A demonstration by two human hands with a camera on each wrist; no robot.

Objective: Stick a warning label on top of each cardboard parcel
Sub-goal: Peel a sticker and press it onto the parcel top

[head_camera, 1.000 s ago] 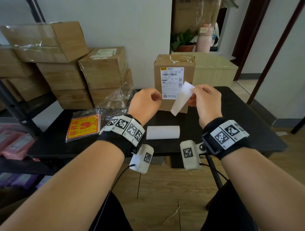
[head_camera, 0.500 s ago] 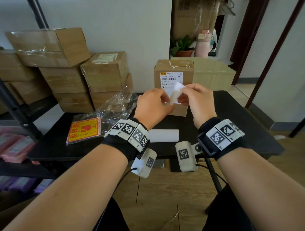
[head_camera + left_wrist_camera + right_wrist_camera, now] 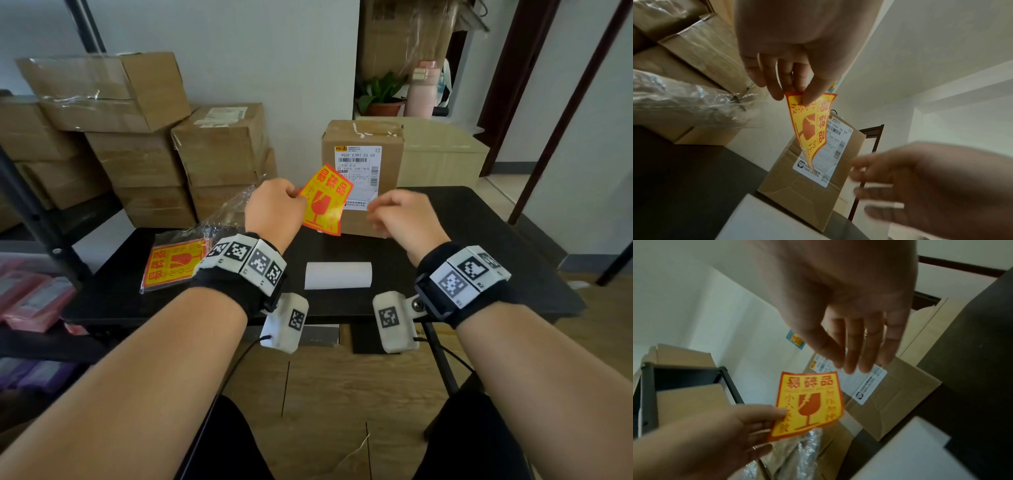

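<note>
Black table (image 3: 479, 240) w/ a white paper roll (image 3: 338, 275) lying on its side near the front edge, crumpled clear plastic wrap (image 3: 226, 219) at back left. Behind: potted plant (image 3: 382, 94) + pink bottle (image 3: 423, 90) on a ledge. Pink packs (image 3: 34, 301) on the low shelf, far left.

warning label (image 3: 325, 202): yellow, orange-red border and glass symbol; parcel (image 3: 363, 137): brown; table (image 3: 462, 219): black
</note>
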